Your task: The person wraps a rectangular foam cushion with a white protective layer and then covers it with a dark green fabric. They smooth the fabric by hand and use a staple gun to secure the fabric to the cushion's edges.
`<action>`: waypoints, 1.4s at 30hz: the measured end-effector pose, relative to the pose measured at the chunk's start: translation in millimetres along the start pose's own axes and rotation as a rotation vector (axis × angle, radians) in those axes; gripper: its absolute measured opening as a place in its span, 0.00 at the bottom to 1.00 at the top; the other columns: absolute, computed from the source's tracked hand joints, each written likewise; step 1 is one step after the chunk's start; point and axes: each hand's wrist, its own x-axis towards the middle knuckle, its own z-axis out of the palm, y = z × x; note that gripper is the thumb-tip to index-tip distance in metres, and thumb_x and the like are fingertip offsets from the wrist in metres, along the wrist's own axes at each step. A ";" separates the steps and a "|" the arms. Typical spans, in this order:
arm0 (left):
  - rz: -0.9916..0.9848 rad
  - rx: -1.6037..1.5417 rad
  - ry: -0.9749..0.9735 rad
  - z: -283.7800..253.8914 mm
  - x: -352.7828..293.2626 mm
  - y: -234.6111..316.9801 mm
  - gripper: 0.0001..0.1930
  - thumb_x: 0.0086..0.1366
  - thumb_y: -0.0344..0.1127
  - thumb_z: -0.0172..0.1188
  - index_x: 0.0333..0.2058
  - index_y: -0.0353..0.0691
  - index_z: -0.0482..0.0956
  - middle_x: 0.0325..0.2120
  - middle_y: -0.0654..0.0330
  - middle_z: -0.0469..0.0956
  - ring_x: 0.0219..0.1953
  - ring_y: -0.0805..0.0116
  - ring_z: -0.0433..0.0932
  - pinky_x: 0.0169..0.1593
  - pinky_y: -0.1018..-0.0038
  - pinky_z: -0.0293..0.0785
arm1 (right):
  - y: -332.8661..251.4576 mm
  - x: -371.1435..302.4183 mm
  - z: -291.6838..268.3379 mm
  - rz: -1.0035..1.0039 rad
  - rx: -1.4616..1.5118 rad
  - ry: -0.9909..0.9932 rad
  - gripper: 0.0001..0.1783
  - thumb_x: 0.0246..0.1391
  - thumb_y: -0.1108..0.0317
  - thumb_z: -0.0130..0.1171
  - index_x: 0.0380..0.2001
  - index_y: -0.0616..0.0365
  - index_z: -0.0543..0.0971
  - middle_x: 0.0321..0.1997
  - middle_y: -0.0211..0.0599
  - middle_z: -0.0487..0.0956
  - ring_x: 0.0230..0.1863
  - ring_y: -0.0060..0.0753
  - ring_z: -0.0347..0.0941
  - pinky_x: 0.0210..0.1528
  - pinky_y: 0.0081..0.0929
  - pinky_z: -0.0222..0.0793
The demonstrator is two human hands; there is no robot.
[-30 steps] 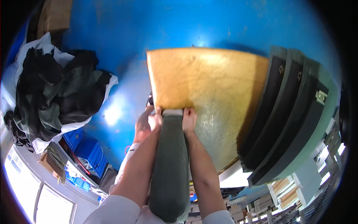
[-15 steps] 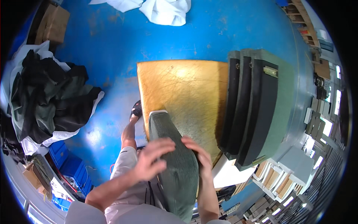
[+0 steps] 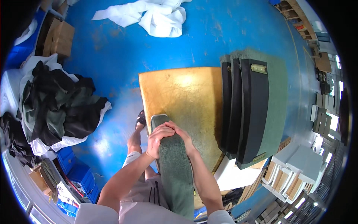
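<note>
A long padded piece covered in dark green fabric (image 3: 173, 175) reaches from my body onto the near left of a worn yellow-brown tabletop (image 3: 186, 89). Its far end shows a pale edge. My left hand (image 3: 159, 138) is closed over the piece's left edge, fingers curled onto the top. From the other side, my right hand (image 3: 181, 133) grips the right edge, its fingers reaching across to meet the left ones. Both hands are near the far end and press on the fabric. What lies under the fingers is hidden.
Several black and green padded panels (image 3: 255, 104) with metal fittings stand along the table's right side. White cloth (image 3: 160, 20) lies on the blue floor (image 3: 112, 41). At left are a heap of black and green fabric (image 3: 56, 104), a cardboard box (image 3: 61, 39) and blue bins (image 3: 80, 173).
My left hand has come down from above the padded piece onto it. My right hand has slid toward the far end, and the two hands now meet. The fabric looks straighter.
</note>
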 end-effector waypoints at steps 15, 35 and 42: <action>-0.304 0.227 0.006 21.5 11.1 90.5 0.12 0.67 0.31 0.59 0.45 0.31 0.82 0.45 0.46 0.82 0.49 0.50 0.81 0.54 0.64 0.75 | -58.7 -84.6 45.2 -0.507 -0.910 0.201 0.28 0.65 0.63 0.56 0.64 0.64 0.66 0.63 0.56 0.70 0.66 0.58 0.64 0.67 0.42 0.60; -0.793 -0.315 -0.245 -46.7 9.7 32.6 0.08 0.71 0.31 0.53 0.44 0.35 0.77 0.47 0.58 0.74 0.55 0.65 0.70 0.62 0.72 0.61 | 0.8 11.9 39.7 0.151 0.013 0.036 0.24 0.69 0.61 0.45 0.64 0.60 0.71 0.62 0.35 0.74 0.64 0.29 0.67 0.68 0.26 0.58; -0.874 -0.173 -0.286 -55.0 -14.5 -72.9 0.10 0.71 0.35 0.54 0.47 0.38 0.74 0.49 0.60 0.73 0.56 0.68 0.70 0.63 0.72 0.60 | 130.6 75.3 -20.4 0.163 -0.070 0.198 0.23 0.68 0.60 0.49 0.62 0.58 0.72 0.55 0.38 0.78 0.59 0.31 0.72 0.61 0.27 0.66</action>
